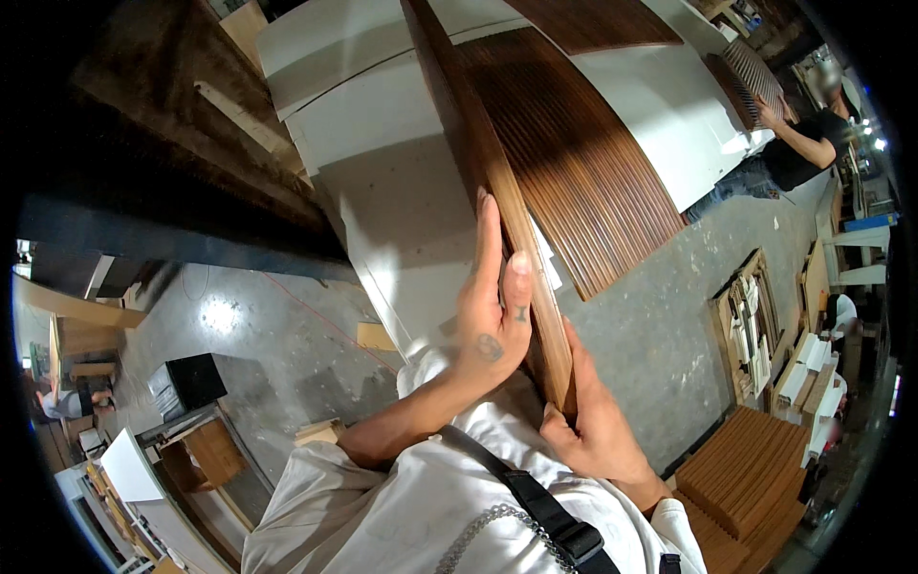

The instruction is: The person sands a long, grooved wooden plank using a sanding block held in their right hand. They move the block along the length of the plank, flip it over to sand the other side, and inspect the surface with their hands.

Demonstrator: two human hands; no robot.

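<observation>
- Wooden panel (497,191) runs edge-up from the lower middle of the frame toward the top centre, dark and long, with its near end between both hands.
- Left hand (492,320) lies flat along the panel's left face, fingers stretched out and thumb up on the edge; it looks like a steadying press, keeping the board upright.
- Right hand (593,421) curls around the near end from the right, fingers wrapped on the wood, seemingly carrying the weight there.
- Just right of the panel, a ribbed brown board (583,163) lies flat on the white surface (382,124), which fills the upper middle of the frame.
- Upper right: another person (798,148) in a dark top leans over a second ribbed piece.
- Below, a grey concrete floor (660,335), with stacked orange-brown slats (746,474) at lower right and a small dark box (186,383) at lower left.
</observation>
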